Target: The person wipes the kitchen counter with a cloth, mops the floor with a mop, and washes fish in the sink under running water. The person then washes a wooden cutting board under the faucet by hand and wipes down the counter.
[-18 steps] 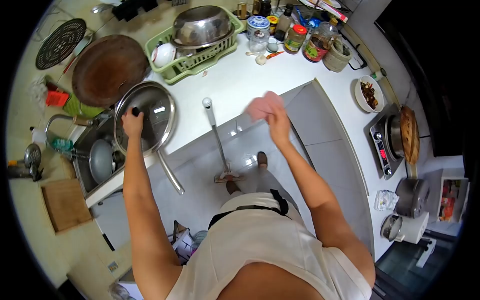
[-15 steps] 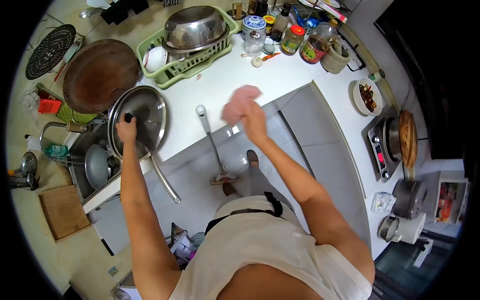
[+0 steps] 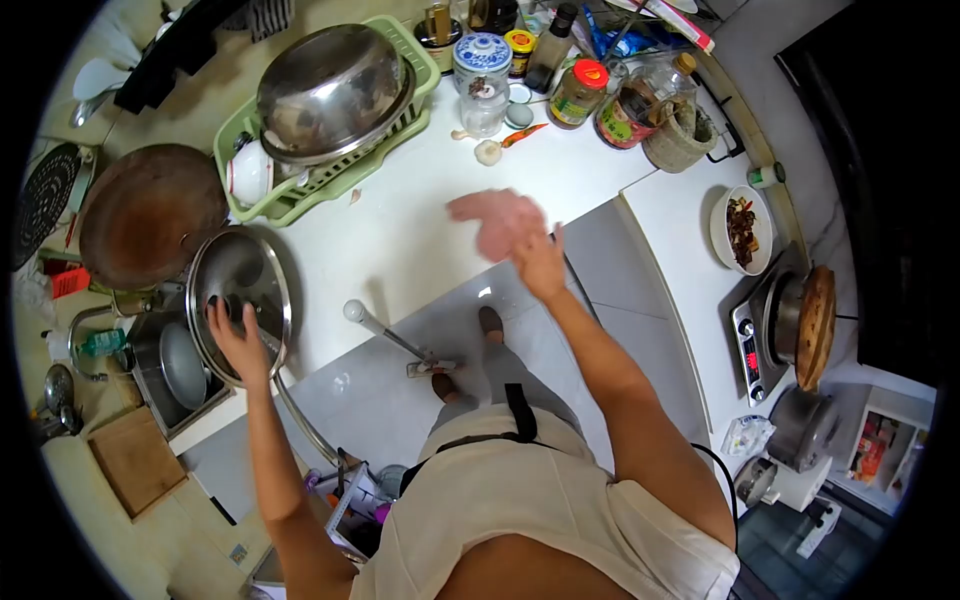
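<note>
My left hand (image 3: 240,345) is over the near edge of a glass lid (image 3: 228,280) with a metal rim, its fingers spread apart and nothing held. The lid covers a pan whose long metal handle (image 3: 303,422) juts out past the counter edge toward me. My right hand (image 3: 540,266) holds a pink cloth (image 3: 503,222) above the front of the white counter (image 3: 380,232). The cloth is bunched and slightly blurred, and the fingertips gripping it are partly hidden.
A green dish rack (image 3: 315,184) with a steel bowl (image 3: 328,92) stands behind. Jars, a garlic bulb (image 3: 488,153) and chilies sit at the back. A mop (image 3: 385,330) leans near the counter edge. Right, a white bowl of dried spices (image 3: 742,230) stands by a cooker (image 3: 752,350).
My left hand has let go of the lid's knob and drawn back toward me, fingers opening. My right hand still carries the cloth, now farther right. The view has shifted.
</note>
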{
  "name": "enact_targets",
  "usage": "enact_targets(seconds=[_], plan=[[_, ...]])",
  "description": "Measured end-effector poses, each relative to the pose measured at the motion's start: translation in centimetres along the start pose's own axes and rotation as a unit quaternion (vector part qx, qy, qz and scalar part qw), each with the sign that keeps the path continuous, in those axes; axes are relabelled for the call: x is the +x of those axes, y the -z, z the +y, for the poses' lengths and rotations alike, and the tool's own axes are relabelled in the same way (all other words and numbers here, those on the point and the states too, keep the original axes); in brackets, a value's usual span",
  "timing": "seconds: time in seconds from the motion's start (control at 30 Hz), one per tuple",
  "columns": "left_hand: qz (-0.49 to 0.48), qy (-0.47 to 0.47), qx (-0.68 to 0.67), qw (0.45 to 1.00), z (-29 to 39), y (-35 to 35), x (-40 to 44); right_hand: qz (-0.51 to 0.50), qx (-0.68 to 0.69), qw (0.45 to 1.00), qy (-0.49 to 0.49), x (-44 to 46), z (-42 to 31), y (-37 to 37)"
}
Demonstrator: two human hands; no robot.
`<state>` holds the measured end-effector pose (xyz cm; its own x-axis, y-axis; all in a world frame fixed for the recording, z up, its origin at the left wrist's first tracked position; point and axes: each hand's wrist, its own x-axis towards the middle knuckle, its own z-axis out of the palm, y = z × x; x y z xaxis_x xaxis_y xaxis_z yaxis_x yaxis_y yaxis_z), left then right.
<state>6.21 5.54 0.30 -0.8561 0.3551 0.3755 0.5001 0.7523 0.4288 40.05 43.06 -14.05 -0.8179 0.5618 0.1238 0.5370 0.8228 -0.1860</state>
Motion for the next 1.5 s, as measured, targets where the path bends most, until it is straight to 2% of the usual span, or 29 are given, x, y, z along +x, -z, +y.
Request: enact_targets(seconds=[0.07, 0.13, 0.2, 0.3, 0.37, 0.4, 0.43, 0.5, 0.57, 0.63, 0.7, 0.77, 0.83, 0.9, 1.03, 1.13, 1.2, 1.3, 1.33, 1.37, 1.5], plan=[[-0.049, -0.013, -0.112, 0.992, 3.8, -0.4, -2.9, 0.045, -0.005, 0.996, -0.074, 1.9, 5.1, 1.0], [-0.124, 0.076, -0.240, 0.960, 8.2, -1.3, -6.4, 0.078, -0.013, 0.988, -0.131, 4.4, 9.2, 1.8], [-0.204, 0.074, -0.247, 0.945, 12.3, -1.2, -8.7, 0.099, -0.029, 0.977, -0.185, 6.9, 11.3, 2.8], [-0.199, 0.087, -0.299, 0.929, 14.8, -2.5, -11.1, 0.161, -0.019, 0.967, -0.194, 7.8, 11.1, 0.3], [-0.171, 0.102, -0.340, 0.919, 15.5, -3.1, -10.8, 0.153, -0.027, 0.969, -0.193, 5.7, 6.1, 0.4], [-0.150, 0.120, -0.364, 0.912, 15.8, -3.5, -10.6, 0.128, -0.047, 0.979, -0.150, 3.6, 3.2, 0.7], [-0.127, 0.139, -0.385, 0.903, 16.0, -3.8, -10.4, 0.123, 0.026, 0.978, -0.167, 2.1, 0.9, -1.1], [-0.146, 0.156, -0.358, 0.909, 16.5, -4.0, -9.6, -0.032, 0.101, 0.994, -0.042, 0.1, -3.5, -2.5], [-0.167, 0.177, -0.354, 0.903, 16.9, -4.3, -9.0, 0.030, 0.193, 0.976, 0.097, 1.5, -7.0, -1.8], [-0.179, 0.181, -0.321, 0.912, 16.7, -5.0, -9.1, 0.042, 0.187, 0.969, 0.153, 5.9, -8.1, -0.1], [-0.185, 0.200, -0.317, 0.908, 17.0, -5.3, -9.1, 0.076, 0.143, 0.977, 0.141, 10.3, -8.5, -2.6], [-0.180, 0.239, -0.341, 0.891, 17.9, -5.3, -9.3, 0.098, 0.176, 0.977, 0.067, 14.7, -8.7, -3.7], [-0.160, 0.248, -0.354, 0.888, 17.4, -6.0, -10.2, 0.063, 0.110, 0.991, 0.051, 18.7, -8.7, -4.7], [-0.167, 0.278, -0.350, 0.879, 16.3, -6.6, -11.2, 0.124, 0.099, 0.987, 0.032, 21.4, -8.7, -7.0], [-0.175, 0.320, -0.328, 0.871, 16.0, -5.8, -12.6, 0.110, 0.147, 0.982, 0.051, 21.1, -8.3, -6.9], [-0.134, 0.356, -0.341, 0.860, 16.1, -4.5, -14.3, 0.082, 0.165, 0.980, 0.075, 17.1, -9.8, -4.7], [-0.097, 0.361, -0.355, 0.857, 15.8, -3.8, -15.5, 0.030, 0.167, 0.980, 0.100, 13.3, -12.7, -2.7], [-0.092, 0.367, -0.355, 0.855, 15.1, -2.4, -17.6, 0.038, 0.324, 0.934, 0.148, 7.6, -17.2, -5.2], [-0.089, 0.372, -0.371, 0.846, 15.1, -1.8, -18.4, 0.039, 0.279, 0.930, 0.236, 5.4, -18.3, -2.8], [-0.086, 0.370, -0.372, 0.847, 14.6, -1.2, -18.9, 0.026, 0.305, 0.903, 0.300, 4.7, -20.3, -3.6], [-0.085, 0.362, -0.366, 0.853, 14.0, 0.6, -21.9, 0.022, 0.326, 0.866, 0.379, 4.9, -27.5, -4.4]])
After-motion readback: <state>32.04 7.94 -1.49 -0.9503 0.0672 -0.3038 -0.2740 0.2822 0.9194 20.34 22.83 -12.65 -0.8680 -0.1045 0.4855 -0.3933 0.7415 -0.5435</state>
